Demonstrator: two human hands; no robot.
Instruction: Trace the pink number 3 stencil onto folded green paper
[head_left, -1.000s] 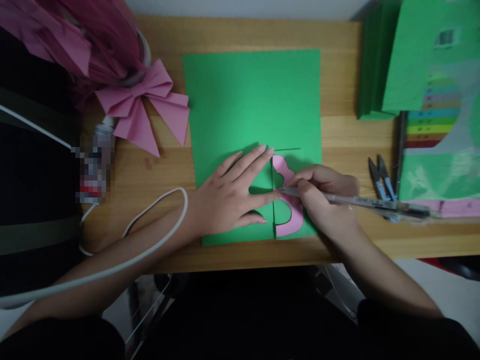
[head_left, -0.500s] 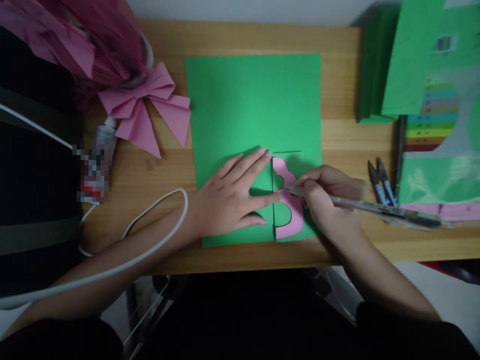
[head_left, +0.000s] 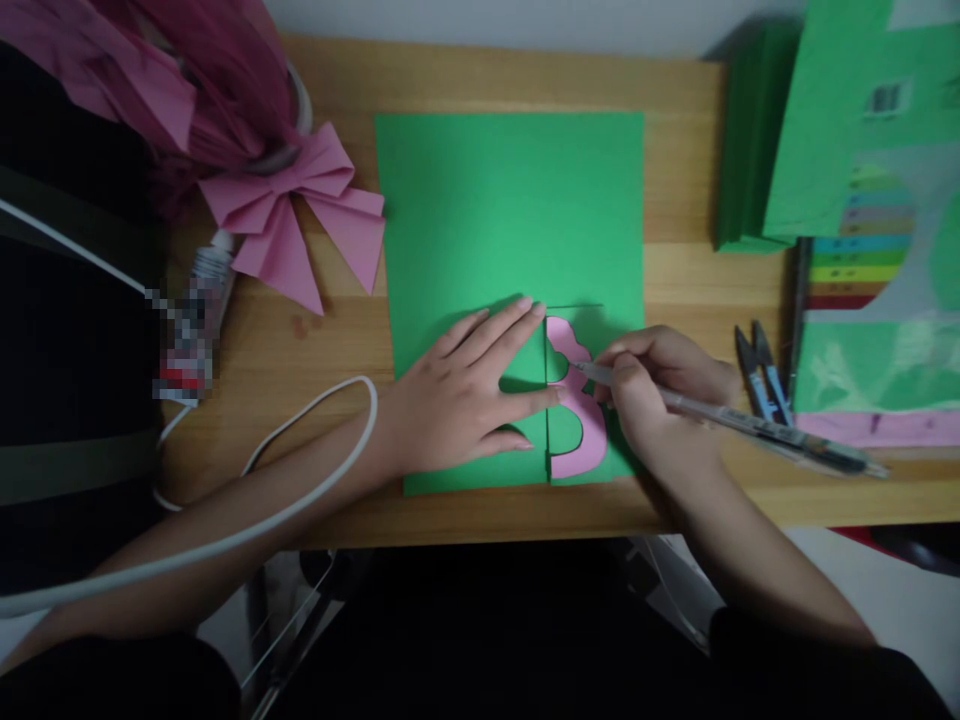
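Curvy pink paper cutout, smooth green card

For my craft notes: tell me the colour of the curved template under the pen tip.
Pink; the curved template lies on the green sheet, clearest in the head view.

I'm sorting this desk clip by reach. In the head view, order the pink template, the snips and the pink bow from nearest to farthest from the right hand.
1. Pink template: under the right hand.
2. Snips: to its right.
3. Pink bow: far left.
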